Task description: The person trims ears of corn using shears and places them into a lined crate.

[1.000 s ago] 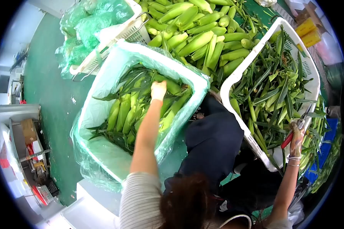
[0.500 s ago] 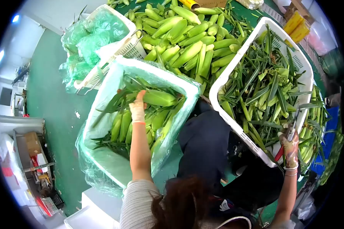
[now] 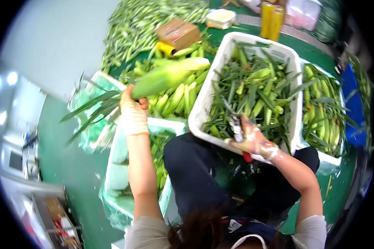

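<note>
In the head view, the ear [image 3: 166, 76] is raised in front of the left hand [image 3: 134, 110], above the pile [image 3: 178, 97] and to the left of the crate [image 3: 200, 114]. The left grip is wrapped around the leafy end of the ear; the leaves [image 3: 106, 103] trail out to the left. Hold the ear firmly at this end so that it does not rotate; its weight lies well ahead of the fingers and will probably tip the far end down if the grip slackens.

The right grip is folded around the shears [image 3: 236, 124], at the near rim of the crate. The blades point away from the body; whether they are parted cannot be told because of blur. Whether the hand rests on the rim cannot be told either.

Hold the blades clear of the left wrist whenever the hands come close. Leave the bare end of the ear unobstructed and prevent the trailing leaves from catching on the lined box [image 3: 168, 124] below the left forearm.
</note>
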A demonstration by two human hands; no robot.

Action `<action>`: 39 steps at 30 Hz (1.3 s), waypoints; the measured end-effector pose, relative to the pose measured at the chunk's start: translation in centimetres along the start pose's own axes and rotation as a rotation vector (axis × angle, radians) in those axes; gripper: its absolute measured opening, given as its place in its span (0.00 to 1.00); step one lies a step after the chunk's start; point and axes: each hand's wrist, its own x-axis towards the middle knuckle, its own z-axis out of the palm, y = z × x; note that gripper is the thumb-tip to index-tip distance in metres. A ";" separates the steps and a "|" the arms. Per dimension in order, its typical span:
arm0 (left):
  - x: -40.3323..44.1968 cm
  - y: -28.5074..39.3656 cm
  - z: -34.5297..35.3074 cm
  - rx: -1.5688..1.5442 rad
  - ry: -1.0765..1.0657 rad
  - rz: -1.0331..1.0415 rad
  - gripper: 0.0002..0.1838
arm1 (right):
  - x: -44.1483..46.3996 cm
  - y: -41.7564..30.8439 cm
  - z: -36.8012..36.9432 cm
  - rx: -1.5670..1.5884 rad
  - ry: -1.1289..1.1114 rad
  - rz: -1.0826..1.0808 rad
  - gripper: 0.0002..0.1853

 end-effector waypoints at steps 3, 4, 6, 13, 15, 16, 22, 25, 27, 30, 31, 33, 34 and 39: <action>0.5 -5.4 4.9 -0.045 -0.079 -0.264 0.08 | 1.2 1.1 -1.0 0.038 0.196 -0.099 0.42; 0.4 -6.9 5.9 -0.029 -0.079 -0.306 0.08 | 1.1 1.3 -1.9 0.042 0.244 -0.068 0.44; 0.0 -9.6 7.3 0.043 -0.097 -0.402 0.10 | 1.5 2.6 -3.6 -0.046 0.361 -0.049 0.46; 0.4 -14.2 8.9 0.040 -0.191 -0.747 0.12 | 0.8 6.3 -7.4 -0.493 0.550 -0.163 0.44; 0.5 -14.9 9.3 0.022 -0.185 -0.732 0.13 | 0.2 6.7 -7.7 -0.389 0.450 -0.084 0.46; 0.3 -15.6 9.7 0.066 -0.148 -0.739 0.13 | 0.2 6.9 -7.7 -0.385 0.403 -0.018 0.47; 0.0 -20.6 9.0 0.153 -0.176 -0.831 0.09 | 0.7 6.7 -8.2 -0.203 0.478 -0.194 0.46; -1.3 -21.2 9.6 0.319 -0.188 -0.829 0.08 | 2.0 6.8 -7.3 0.021 0.470 -0.127 0.44; -2.0 -21.4 9.7 0.448 -0.137 -0.724 0.08 | 3.0 6.9 -7.7 0.127 0.264 0.053 0.35; 0.3 -20.7 8.6 0.399 -0.104 -0.678 0.11 | 3.7 7.5 -8.5 0.090 0.188 0.102 0.23; 0.7 -20.3 8.6 0.433 -0.110 -0.664 0.11 | 3.9 8.0 -8.3 0.081 0.151 0.144 0.22; 1.0 -20.2 8.6 0.412 0.010 -0.687 0.13 | 3.6 8.2 -7.8 0.118 0.131 0.209 0.21; 0.9 -20.3 8.6 0.469 0.019 -0.653 0.14 | 3.4 8.0 -7.9 0.052 0.132 0.230 0.20; 0.9 -20.9 8.1 0.548 0.015 -0.612 0.16 | 1.6 9.9 -7.5 0.116 0.116 0.164 0.24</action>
